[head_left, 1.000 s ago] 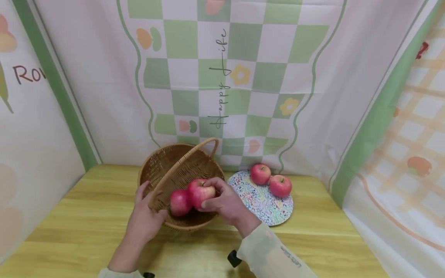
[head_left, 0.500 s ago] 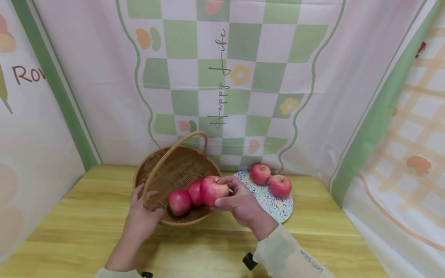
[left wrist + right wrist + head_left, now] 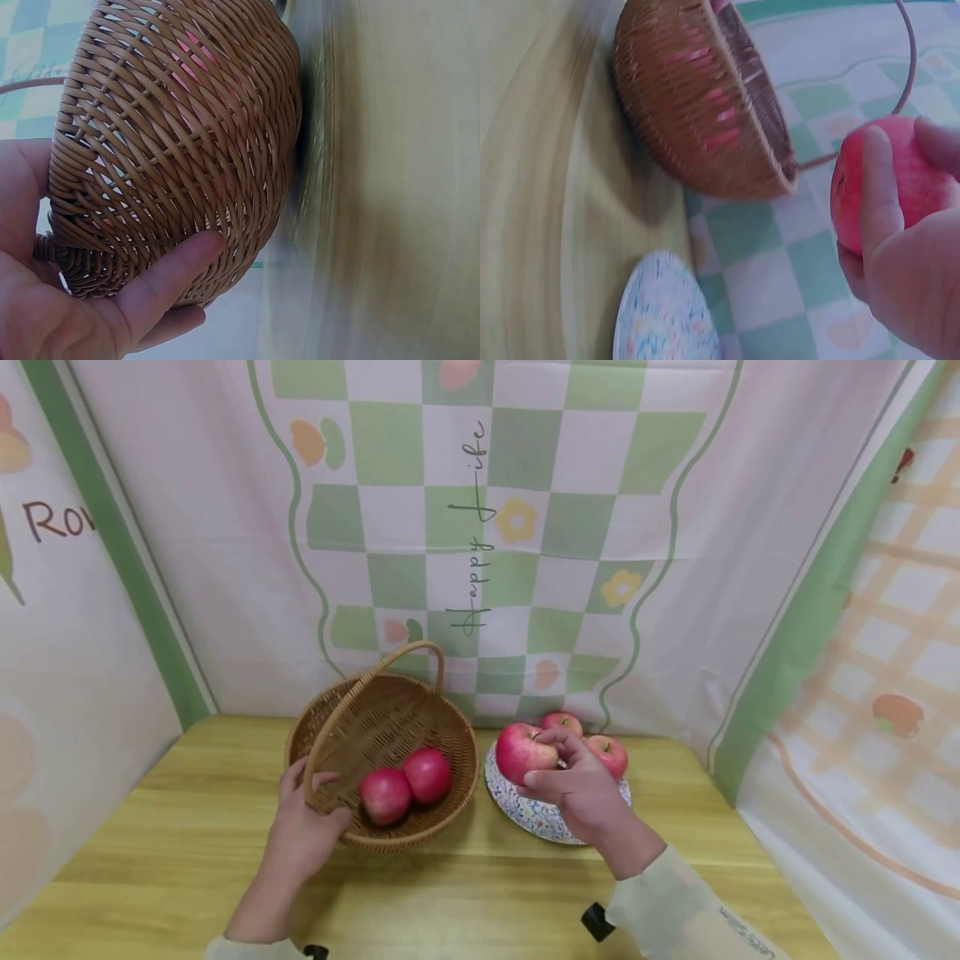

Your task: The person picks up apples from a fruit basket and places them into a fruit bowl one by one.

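Note:
My right hand (image 3: 592,789) grips a red apple (image 3: 522,754), holding it above the speckled round plate (image 3: 536,818). In the right wrist view, fingers curl round that apple (image 3: 907,180), which hangs above the plate (image 3: 664,315). Two more apples, one at the back (image 3: 562,722) and one to the right (image 3: 609,757), sit on the plate, partly hidden by the hand and the held apple. My left hand (image 3: 306,827) grips the wicker basket (image 3: 378,710) at its left rim, by the foot of the handle. Inside lie two red apples, a left one (image 3: 386,796) and a right one (image 3: 427,775).
The basket's arched handle (image 3: 360,693) rises over its opening. Basket and plate stand side by side on the wooden table (image 3: 450,902). Behind them hangs a green-and-white checked cloth (image 3: 517,585), with more printed cloth at both sides.
My right hand has carried an apple out of the basket and rightward over the plate. The basket has shifted slightly left, with my left hand still on its rim.

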{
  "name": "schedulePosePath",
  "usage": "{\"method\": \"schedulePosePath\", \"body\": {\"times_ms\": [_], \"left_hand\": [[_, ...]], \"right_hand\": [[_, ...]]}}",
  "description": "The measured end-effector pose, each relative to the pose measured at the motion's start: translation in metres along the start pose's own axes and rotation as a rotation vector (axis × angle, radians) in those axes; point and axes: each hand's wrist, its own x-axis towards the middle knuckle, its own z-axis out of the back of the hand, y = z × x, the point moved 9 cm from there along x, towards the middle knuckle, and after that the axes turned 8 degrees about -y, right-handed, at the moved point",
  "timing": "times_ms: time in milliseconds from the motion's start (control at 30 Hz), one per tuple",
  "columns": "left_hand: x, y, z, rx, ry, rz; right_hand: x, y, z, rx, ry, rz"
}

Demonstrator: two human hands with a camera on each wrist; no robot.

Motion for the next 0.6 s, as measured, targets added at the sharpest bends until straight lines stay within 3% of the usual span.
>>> {"method": "schedulePosePath", "body": {"times_ms": [300,600], "left_hand": [[0.001,0.001,0.0,-0.024,0.003,0.015],[-0.001,0.0,0.0,-0.025,0.006,0.018]], "right_hand": [[0.005,-0.022,0.045,-0.077,-0.171,-0.092],[0.015,-0.051,0.057,-0.205,-0.238,-0.177]]}}
